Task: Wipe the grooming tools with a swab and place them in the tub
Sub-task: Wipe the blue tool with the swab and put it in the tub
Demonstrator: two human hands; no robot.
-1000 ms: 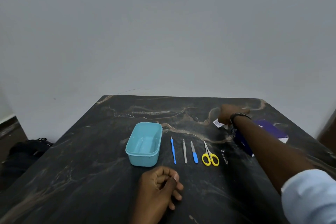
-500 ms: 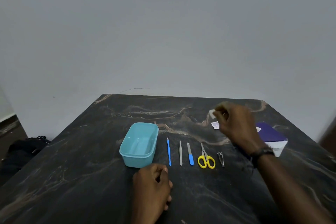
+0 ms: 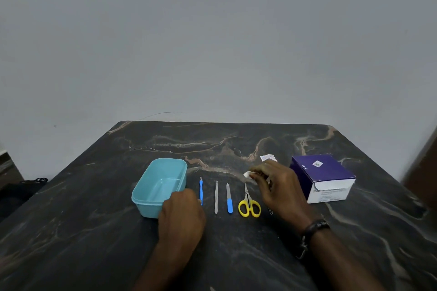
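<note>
Head view, left to right: the teal tub (image 3: 159, 186) sits empty; my left hand (image 3: 181, 216) lies knuckles-up beside it, fingers curled at the blue cuticle tool (image 3: 201, 190) (actual grasp hidden); my right hand (image 3: 279, 188) pinches a white swab (image 3: 247, 174) above the scissors (image 3: 248, 203).

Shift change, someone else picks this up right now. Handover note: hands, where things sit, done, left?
Right hand: pinches a white swab, above the scissors.
Left hand: at the near end of the blue-handled pick, by the tub; whether it grips the pick cannot be told.
Tub: teal, nothing in it, on the table's left.
Tools in a row right of the tub: pick, tweezers, blue-handled file, yellow scissors, and a small metal tool mostly hidden by the right hand.
Purple box far right; torn wrapper behind the hand.
Done: swab out.
Left: wipe and tub every tool.
</note>
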